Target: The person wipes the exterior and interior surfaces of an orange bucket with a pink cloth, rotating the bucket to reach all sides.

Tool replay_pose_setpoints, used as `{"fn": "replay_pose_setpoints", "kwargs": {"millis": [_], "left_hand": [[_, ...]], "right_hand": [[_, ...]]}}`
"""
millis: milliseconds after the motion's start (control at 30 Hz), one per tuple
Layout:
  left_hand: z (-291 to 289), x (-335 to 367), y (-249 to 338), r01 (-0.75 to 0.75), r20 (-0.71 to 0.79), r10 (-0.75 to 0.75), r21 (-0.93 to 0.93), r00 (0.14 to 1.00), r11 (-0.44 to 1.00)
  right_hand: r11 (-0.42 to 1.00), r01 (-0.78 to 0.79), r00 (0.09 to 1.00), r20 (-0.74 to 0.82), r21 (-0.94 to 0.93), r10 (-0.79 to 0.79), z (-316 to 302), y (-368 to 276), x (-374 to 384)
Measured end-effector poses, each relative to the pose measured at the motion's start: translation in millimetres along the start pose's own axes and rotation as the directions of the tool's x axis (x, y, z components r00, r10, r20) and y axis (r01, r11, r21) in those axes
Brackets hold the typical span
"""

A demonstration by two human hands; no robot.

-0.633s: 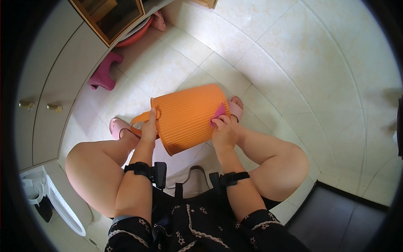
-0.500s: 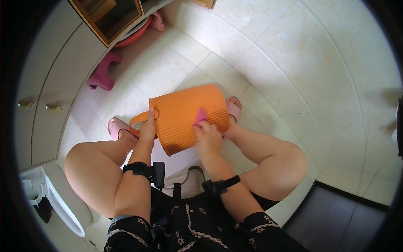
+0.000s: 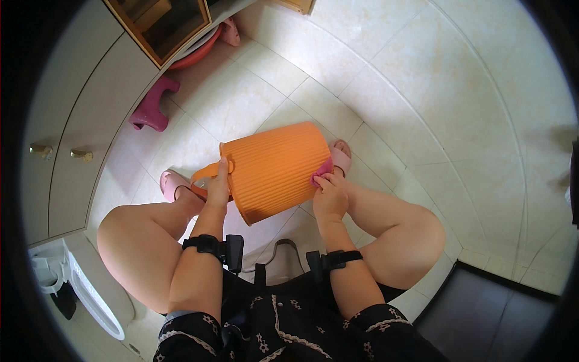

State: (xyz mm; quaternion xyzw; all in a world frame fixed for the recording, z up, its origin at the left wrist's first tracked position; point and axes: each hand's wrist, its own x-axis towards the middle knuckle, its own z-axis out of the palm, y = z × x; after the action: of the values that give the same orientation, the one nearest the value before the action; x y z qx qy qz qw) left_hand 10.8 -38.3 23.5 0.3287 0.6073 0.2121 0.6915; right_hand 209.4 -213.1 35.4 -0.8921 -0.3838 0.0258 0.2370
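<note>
An orange ribbed plastic bucket (image 3: 278, 169) lies tilted on its side between my knees, its rim to the left and its base to the right. At the rim, near the orange carrying handle (image 3: 205, 173), my left hand (image 3: 219, 183) grips the bucket; most of its fingers are hidden behind the rim. My right hand (image 3: 330, 196) is closed on a pink cloth (image 3: 322, 172) and presses it to the ribbed side close to the base. The bucket's inside is out of sight.
A pink plastic stool (image 3: 155, 105) stands by the pale cabinet (image 3: 99, 114) on the left. Red basins (image 3: 196, 55) sit under the cabinet's far end. Pink slippers (image 3: 341, 155) flank the bucket. A dark mat or panel (image 3: 482, 308) lies at the lower right, and a white fixture (image 3: 96, 295) at the lower left.
My right hand has moved right along the bucket with the pink cloth, from the middle of its side to the base edge. My left hand keeps its hold on the rim.
</note>
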Motion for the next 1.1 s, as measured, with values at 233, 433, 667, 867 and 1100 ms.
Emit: {"fn": "replay_pose_setpoints", "kwargs": {"millis": [233,433,667,867,1100], "left_hand": [[-2,2,1,-0.005,0.014,0.005,0.009,1.000,1.000],[0,-2,3,-0.034,-0.045,0.035,0.037,0.998,0.999],[2,5,-5,-0.063,-0.037,0.063,-0.006,0.997,0.998],[-8,4,-3,-0.004,-0.021,0.004,0.018,1.000,1.000],[3,-9,8,0.028,-0.015,-0.028,0.016,0.999,0.999]], "right_hand": [[0.960,0.280,0.943,0.182,0.028,-0.280,2,-67,-39],[0.980,0.195,0.978,0.068,0.046,-0.198,2,-44,-19],[0.981,0.195,0.980,0.044,-0.004,-0.195,6,-45,-23],[0.984,0.165,0.985,0.046,0.064,-0.168,4,-47,-23],[0.997,0.078,0.996,0.046,0.002,-0.078,-1,-43,-19]]}}
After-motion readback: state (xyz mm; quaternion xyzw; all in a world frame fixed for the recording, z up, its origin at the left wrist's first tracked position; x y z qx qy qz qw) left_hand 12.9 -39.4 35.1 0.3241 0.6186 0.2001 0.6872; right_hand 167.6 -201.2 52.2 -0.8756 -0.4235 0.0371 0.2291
